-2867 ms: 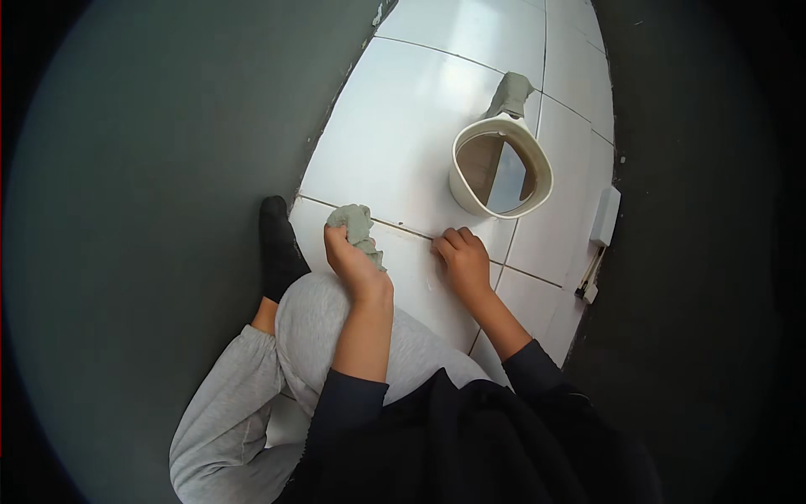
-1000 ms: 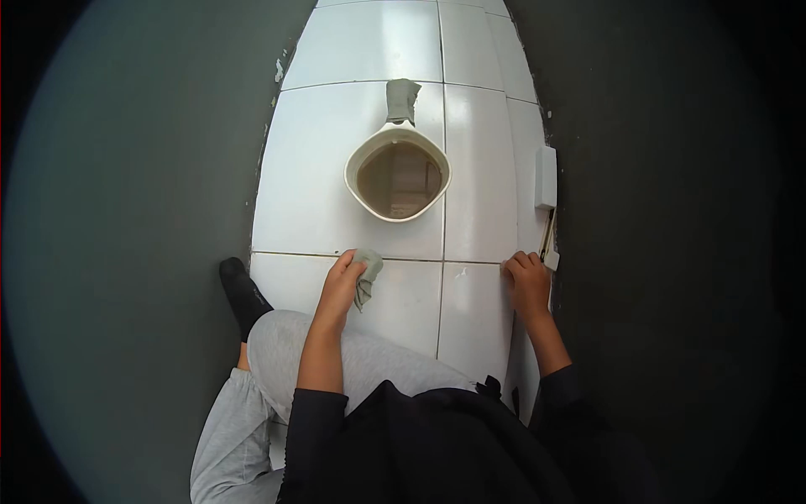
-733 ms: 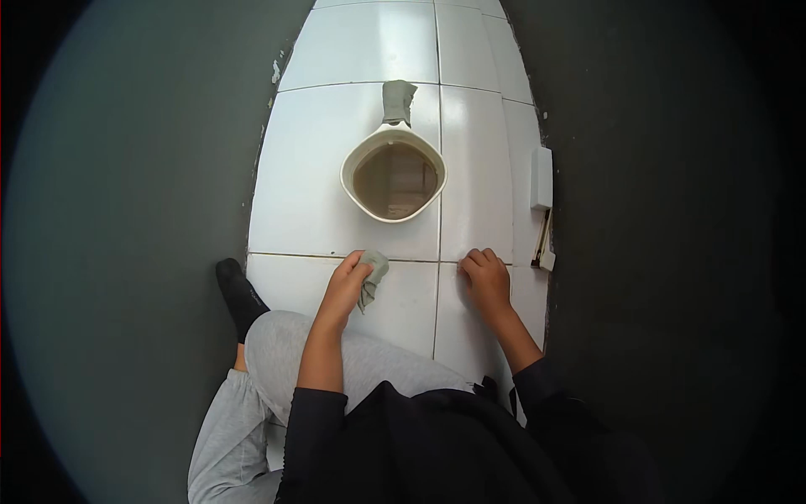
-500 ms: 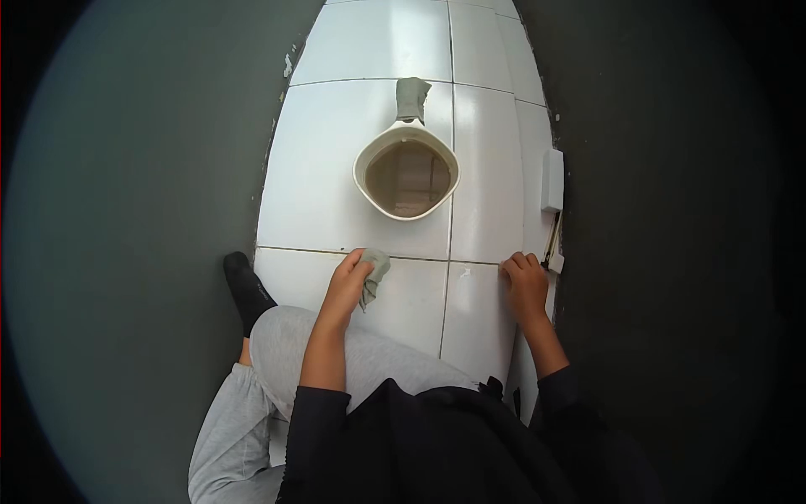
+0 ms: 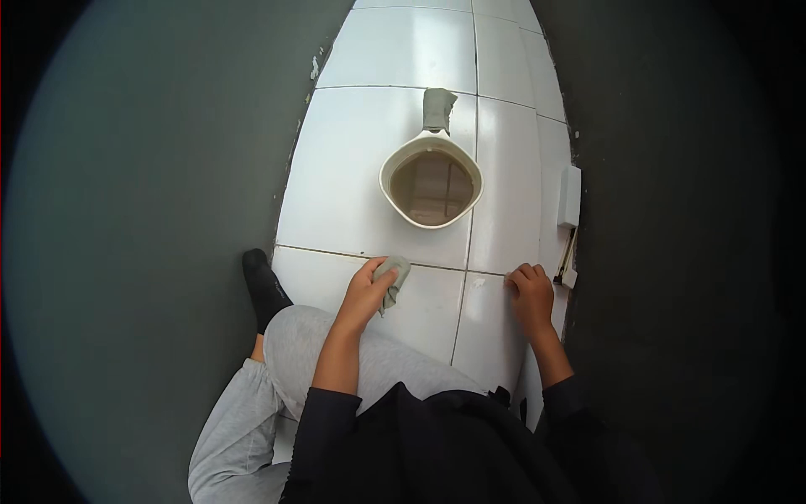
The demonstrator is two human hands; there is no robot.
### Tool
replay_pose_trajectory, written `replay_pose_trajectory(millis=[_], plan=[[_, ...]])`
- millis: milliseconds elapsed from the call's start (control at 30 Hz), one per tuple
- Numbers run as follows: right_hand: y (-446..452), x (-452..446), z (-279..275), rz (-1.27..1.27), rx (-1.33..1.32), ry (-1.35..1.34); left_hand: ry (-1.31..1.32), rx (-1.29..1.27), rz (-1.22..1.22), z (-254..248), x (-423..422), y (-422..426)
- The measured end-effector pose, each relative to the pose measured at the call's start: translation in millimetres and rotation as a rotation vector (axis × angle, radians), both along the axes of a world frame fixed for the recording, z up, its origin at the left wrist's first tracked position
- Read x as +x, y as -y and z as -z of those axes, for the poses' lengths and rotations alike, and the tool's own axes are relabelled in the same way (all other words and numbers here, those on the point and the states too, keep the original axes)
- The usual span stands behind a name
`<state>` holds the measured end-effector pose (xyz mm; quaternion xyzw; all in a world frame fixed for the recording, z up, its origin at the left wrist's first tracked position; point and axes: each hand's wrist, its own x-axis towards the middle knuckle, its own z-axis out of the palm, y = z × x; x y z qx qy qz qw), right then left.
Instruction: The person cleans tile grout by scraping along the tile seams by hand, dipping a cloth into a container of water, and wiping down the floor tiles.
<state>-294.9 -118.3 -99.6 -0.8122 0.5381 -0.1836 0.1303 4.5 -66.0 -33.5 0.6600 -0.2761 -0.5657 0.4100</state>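
My left hand [image 5: 366, 291] is closed on a crumpled grey-green cloth [image 5: 392, 279], just below a grout line of the white tiled floor [image 5: 361, 176]. To the right, my right hand [image 5: 531, 294] is at the same grout line with its fingers bent together. Whatever its fingertips pinch, if anything, is hidden or too small to name. Ahead of both hands stands a white container [image 5: 388, 192] with brownish water in it. Behind its far rim, a second grey-green piece [image 5: 438, 109] covers what looks like its handle.
A white box-like fitting [image 5: 570, 196] with a short cable and plug [image 5: 569, 278] lies along the right edge of the tiles. Dark grey walls [image 5: 151, 168] border both sides. My bent leg in grey trousers [image 5: 302, 349] and black sock [image 5: 264, 286] are at the lower left.
My right hand moved left along the grout line, then back right. The cloth stays in my left hand. The view shifted, so the container and tiles appear farther right than half a second ago.
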Motion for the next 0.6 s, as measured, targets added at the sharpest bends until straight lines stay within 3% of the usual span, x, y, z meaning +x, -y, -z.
replay_pose_trajectory(millis=[167, 233, 367, 433, 500, 600], plan=[[2, -13, -11, 0.098, -0.066, 0.021, -0.045, -0.028, 0.111, -6, -7, 7], [-9, 16, -8, 0.038, -0.201, 0.194, -0.048, -0.049, 0.141, -8, -10, 6], [-46, 47, 32, -0.410, -0.268, 0.195, -0.060, -0.139, 0.058, -16, -1, 3], [-45, 50, 26, -0.419, -0.327, 0.199, 0.116, -0.323, 0.013, -27, 0, 8], [-43, 47, 23, -0.285, -0.171, 0.140, 0.257, -0.441, 0.056, -45, -3, 24], [-43, 50, 26, -0.341, -0.171, 0.174, 0.486, -0.654, 0.136, -73, -16, 76]])
